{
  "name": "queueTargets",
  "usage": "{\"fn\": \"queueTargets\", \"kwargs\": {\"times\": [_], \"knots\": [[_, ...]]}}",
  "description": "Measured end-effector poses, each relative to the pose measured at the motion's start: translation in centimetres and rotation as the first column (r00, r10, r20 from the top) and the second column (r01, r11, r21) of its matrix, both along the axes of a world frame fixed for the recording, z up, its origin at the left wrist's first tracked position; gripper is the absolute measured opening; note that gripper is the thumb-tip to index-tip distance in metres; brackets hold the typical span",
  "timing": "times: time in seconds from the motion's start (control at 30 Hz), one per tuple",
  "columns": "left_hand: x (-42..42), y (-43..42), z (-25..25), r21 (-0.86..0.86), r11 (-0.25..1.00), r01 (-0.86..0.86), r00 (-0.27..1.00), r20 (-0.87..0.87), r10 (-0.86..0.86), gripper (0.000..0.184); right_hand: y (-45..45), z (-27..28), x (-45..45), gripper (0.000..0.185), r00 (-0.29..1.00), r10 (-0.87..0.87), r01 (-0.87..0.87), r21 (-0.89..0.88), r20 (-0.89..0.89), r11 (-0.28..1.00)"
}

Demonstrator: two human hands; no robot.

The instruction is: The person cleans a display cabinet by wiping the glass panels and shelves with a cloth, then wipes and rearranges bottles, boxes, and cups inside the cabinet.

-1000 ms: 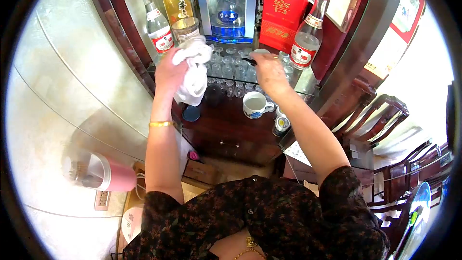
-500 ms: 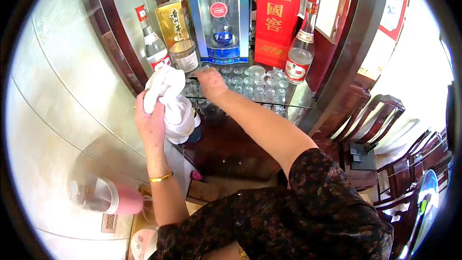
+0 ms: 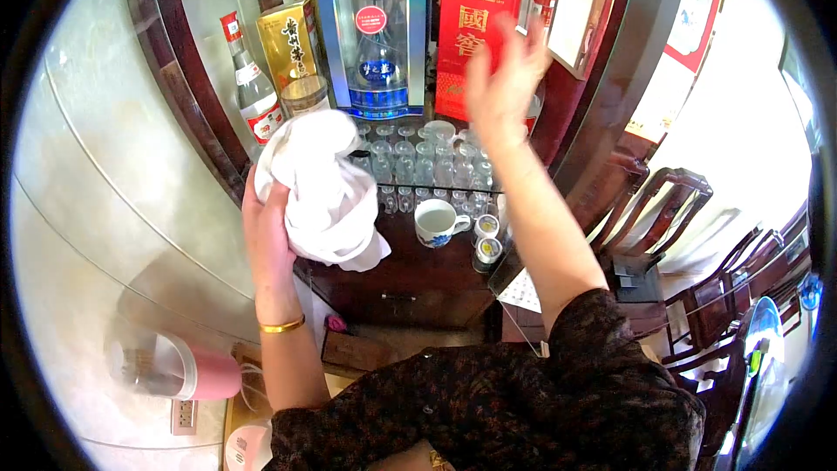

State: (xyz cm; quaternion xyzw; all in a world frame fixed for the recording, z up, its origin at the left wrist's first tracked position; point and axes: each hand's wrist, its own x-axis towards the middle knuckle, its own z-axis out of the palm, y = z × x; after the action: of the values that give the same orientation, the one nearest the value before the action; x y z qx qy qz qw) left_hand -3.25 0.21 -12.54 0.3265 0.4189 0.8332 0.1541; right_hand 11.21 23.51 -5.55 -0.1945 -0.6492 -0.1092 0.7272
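Observation:
A bunched white cloth (image 3: 327,196) is in my left hand (image 3: 270,227), whose fingers and thumb are closed on its left side. It hangs before the left end of the glass shelf. My right hand (image 3: 508,92) is raised, fingers apart and slightly blurred, with nothing in it. Behind it stands a tall red box (image 3: 462,78), and it hides much of a clear liquor bottle (image 3: 542,13) with a red cap. Rows of small stemmed glasses (image 3: 425,150) stand upside down on the shelf. Below the shelf is a white mug (image 3: 434,225) with a blue pattern.
A blue box (image 3: 370,105), a gold box (image 3: 288,44), a round tub (image 3: 305,94) and another red-capped bottle (image 3: 255,92) stand at the back. Two small jars (image 3: 486,253) sit beside the mug. The shelf's glass edge (image 3: 436,187) and the cabinet's door frame (image 3: 610,61) border the space.
My right hand has left the glasses and moved right and up, its fingers now spread. The mug and jars have come into sight. My left hand still holds the cloth; the view has shifted slightly.

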Motion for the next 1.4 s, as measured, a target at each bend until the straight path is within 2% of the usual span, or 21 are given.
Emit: {"fn": "queueTargets", "kwargs": {"times": [0.07,0.17,0.27,0.3,0.4,0.43,0.6,0.67,0.7,0.8,0.83,0.87,0.93,0.97,1.0,1.07,1.1,1.23,1.3,1.33,1.4], "knots": [[0.6,0.7,0.3,-0.011,1.000,0.003,1.000,-0.010,-0.003,0.042,2.0,1.7,1.1,0.052,0.994,-0.043,0.036,-0.072,-0.098,0.997],[2.2,1.5,1.2,0.098,0.987,0.126,0.991,-0.055,-0.121,0.043,5.0,2.4,1.6,0.067,0.997,0.074,-0.077,-0.289,-0.021,0.954],[3.1,2.2,1.8,0.117,0.981,0.154,0.988,-0.033,-0.151,0.043,6.1,2.2,1.7,0.071,1.000,0.010,-0.010,-0.431,-0.002,0.902],[3.1,2.4,1.9,0.118,0.978,0.173,0.985,-0.044,-0.168,0.042,6.5,2.1,1.7,0.063,0.999,-0.029,0.013,-0.485,-0.026,0.875],[4.0,3.2,2.3,0.127,0.979,0.161,0.987,-0.013,-0.161,0.042,7.8,2.2,1.9,0.050,0.994,-0.026,0.078,-0.535,0.104,0.841],[4.3,3.7,2.4,0.127,0.983,0.136,0.991,-0.008,-0.136,0.041,8.1,2.3,1.7,0.037,0.998,0.020,0.021,-0.561,0.068,0.827],[5.5,6.6,3.0,0.031,0.996,0.082,0.991,-0.112,-0.078,0.039,6.2,2.0,1.2,0.031,0.997,0.074,-0.073,-0.424,-0.014,0.903],[5.9,8.3,2.3,-0.060,0.998,-0.018,0.970,-0.242,0.003,0.039,4.9,2.1,1.6,0.031,0.982,0.180,-0.188,-0.469,-0.063,0.863],[6.1,9.1,2.1,-0.087,0.996,-0.010,0.955,-0.297,-0.016,0.039,4.4,2.6,2.1,0.034,0.984,0.170,-0.176,-0.440,-0.052,0.881],[6.1,11.3,1.9,-0.235,0.960,-0.155,0.825,-0.565,-0.005,0.035,2.9,5.4,4.0,0.025,0.960,0.275,-0.280,-0.211,-0.052,0.937],[5.2,12.8,1.0,-0.252,0.929,-0.272,0.703,-0.711,0.013,0.038,0.3,7.2,4.9,0.019,0.921,0.370,-0.388,-0.327,-0.119,0.862],[4.3,13.8,0.4,-0.332,0.886,-0.322,0.550,-0.828,-0.110,0.048,-3.3,8.8,5.9,0.015,0.872,0.447,-0.488,-0.429,-0.200,0.760],[4.0,15.5,-1.6,-0.325,0.709,-0.626,0.189,-0.945,-0.266,0.058,-7.3,9.8,7.5,0.016,0.856,0.482,-0.515,-0.378,-0.185,0.770],[3.7,16.5,-1.6,-0.455,0.641,-0.619,0.287,-0.890,-0.355,0.060,-8.1,9.9,8.0,0.017,0.847,0.505,-0.530,-0.328,-0.164,0.782],[3.9,17.1,-1.1,-0.455,0.645,-0.614,0.287,-0.890,-0.355,0.060,-8.7,9.9,8.1,0.016,0.861,0.473,-0.509,-0.324,-0.188,0.798],[4.8,18.5,0.0,-0.558,0.626,-0.545,0.248,-0.820,-0.516,0.060,-9.9,9.8,8.4,0.016,0.882,0.407,-0.466,-0.319,-0.236,0.825],[3.9,21.4,-2.4,-0.450,0.666,-0.594,0.113,-0.867,-0.485,0.057,-9.7,9.4,8.6,0.017,0.862,0.463,-0.504,-0.238,-0.209,0.830],[7.2,23.6,-0.6,-0.545,0.649,-0.531,0.097,-0.800,-0.592,0.051,-10.1,8.8,9.3,0.021,0.863,0.459,-0.495,-0.172,-0.212,0.852],[9.5,22.2,1.2,-0.636,0.569,-0.522,0.268,-0.755,-0.598,0.046,-9.7,8.8,9.5,0.022,0.875,0.426,-0.466,-0.158,-0.230,0.871],[9.8,22.8,0.8,-0.635,0.566,-0.526,0.277,-0.757,-0.592,0.046,-8.6,8.9,10.0,0.020,0.859,0.459,-0.496,-0.145,-0.227,0.856],[10.3,23.7,-0.1,-0.616,0.564,-0.550,0.138,-0.733,-0.666,0.049,-6.6,9.0,11.1,0.018,0.820,0.530,-0.561,-0.123,-0.217,0.818]]}}
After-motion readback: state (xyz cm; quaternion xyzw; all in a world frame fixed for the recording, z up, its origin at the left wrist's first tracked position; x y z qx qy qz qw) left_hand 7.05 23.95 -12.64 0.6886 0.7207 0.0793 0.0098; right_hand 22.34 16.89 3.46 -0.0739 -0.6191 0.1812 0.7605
